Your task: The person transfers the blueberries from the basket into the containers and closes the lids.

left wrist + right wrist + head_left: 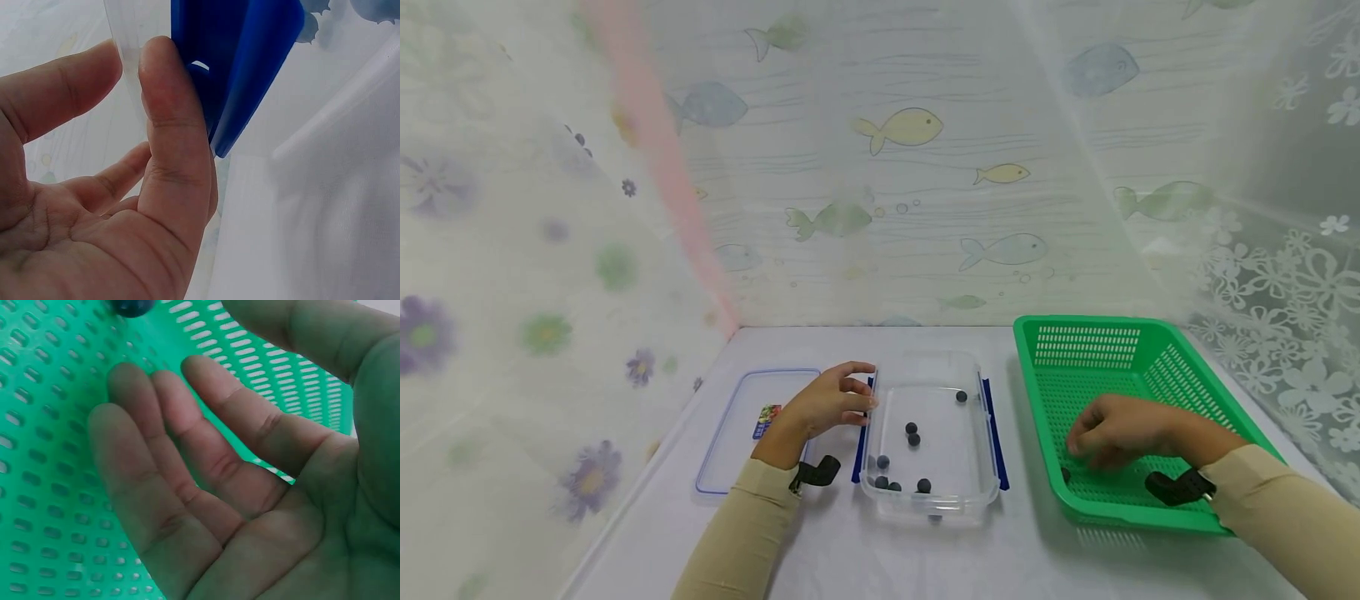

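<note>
My left hand [832, 400] holds the left wall of a clear plastic container [942, 457] with blue side latches. In the left wrist view its fingers lie on both sides of the clear wall, beside a blue latch [250, 56]. Several small dark round balls [923, 485] lie on the container's floor, mostly towards the front left. Over on the right, my right hand [1123, 433] reaches inside a green slotted basket [1180, 521]. Its fingers are loosely bent and the palm holds nothing. One dark ball [132, 305] lies in the basket near its fingertips.
A flat clear lid [730, 454] with a blue rim and a small colourful label lies left of the container, partly behind my left forearm. White cloth covers the table. Curtains printed with fish [913, 127] and flowers hang at the back and sides.
</note>
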`<state>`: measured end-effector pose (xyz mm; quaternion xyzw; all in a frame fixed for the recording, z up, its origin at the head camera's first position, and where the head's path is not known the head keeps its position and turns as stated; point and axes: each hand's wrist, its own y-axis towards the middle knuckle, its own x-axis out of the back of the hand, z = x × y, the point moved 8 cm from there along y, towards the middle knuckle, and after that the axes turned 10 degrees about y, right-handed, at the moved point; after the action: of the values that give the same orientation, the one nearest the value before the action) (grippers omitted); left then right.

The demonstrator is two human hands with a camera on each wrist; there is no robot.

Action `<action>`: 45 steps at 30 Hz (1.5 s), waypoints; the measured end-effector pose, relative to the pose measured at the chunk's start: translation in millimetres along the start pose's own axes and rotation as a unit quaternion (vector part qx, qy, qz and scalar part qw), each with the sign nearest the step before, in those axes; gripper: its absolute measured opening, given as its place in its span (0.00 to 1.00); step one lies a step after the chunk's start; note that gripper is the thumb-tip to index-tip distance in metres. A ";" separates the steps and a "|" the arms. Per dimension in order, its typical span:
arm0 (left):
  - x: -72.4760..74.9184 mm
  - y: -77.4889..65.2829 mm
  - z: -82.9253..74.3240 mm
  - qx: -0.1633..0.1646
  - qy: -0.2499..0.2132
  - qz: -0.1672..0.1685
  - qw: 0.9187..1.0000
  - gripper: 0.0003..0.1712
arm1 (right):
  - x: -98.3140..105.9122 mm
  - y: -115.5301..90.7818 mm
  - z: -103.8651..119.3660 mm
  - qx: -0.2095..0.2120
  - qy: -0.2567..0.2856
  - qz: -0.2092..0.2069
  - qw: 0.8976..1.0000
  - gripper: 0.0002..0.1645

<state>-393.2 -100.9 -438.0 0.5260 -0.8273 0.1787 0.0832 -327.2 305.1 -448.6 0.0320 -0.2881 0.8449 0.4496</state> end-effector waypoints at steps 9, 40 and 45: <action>0.6 0.7 1.1 -0.001 -0.004 -0.002 1.000 0.40 | -14.5 -0.2 -2.2 -0.024 0.012 0.029 0.999 0.14; 0.4 1.9 1.8 -0.002 -0.005 0.000 1.000 0.41 | -35.0 9.9 7.7 0.007 0.041 0.073 0.996 0.09; 0.2 1.5 1.4 -0.002 -0.010 0.000 1.000 0.40 | -36.9 6.3 5.8 -0.001 0.026 0.077 0.997 0.08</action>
<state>-394.6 -101.0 -439.5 0.5278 -0.8283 0.1717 0.0761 -311.4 272.0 -458.2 -0.0124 -0.2790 0.8774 0.3900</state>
